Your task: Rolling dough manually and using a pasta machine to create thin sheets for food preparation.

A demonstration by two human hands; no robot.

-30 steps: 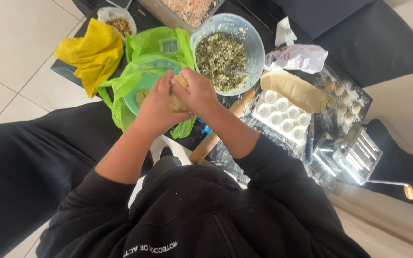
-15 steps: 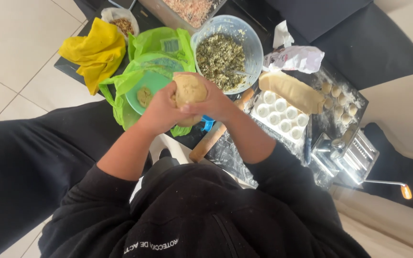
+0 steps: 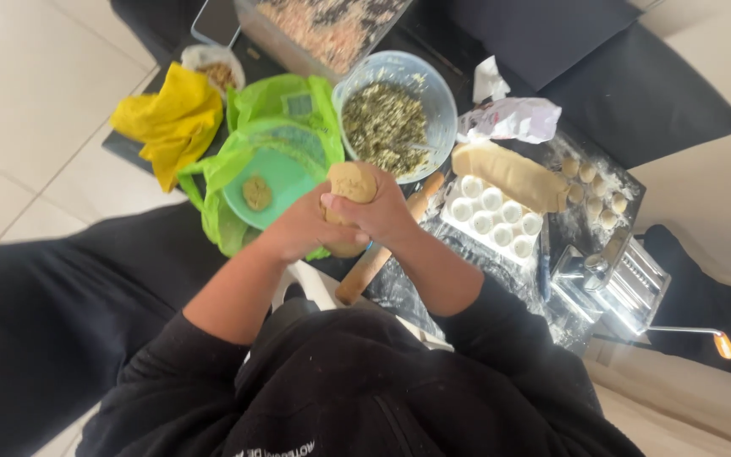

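- Dark table [image 3: 611,182] is packed: clear bowl of green filling [image 3: 392,114] near the far edge, white mold tray [image 3: 491,216] and a dough slab [image 3: 509,173] toward the right edge.
- Step looks like shaping; next it'd need a free spot to land.
- Left hand [image 3: 302,228] and right hand [image 3: 378,211] both clenched round the dough ball [image 3: 350,182], held above the near edge.
- Small piece in the green bowl [image 3: 285,182], probably dough.

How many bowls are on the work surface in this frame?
2: a clear bowl of green filling at the top centre, and a teal bowl left of it inside a green bag. Others may be hidden behind the hands.
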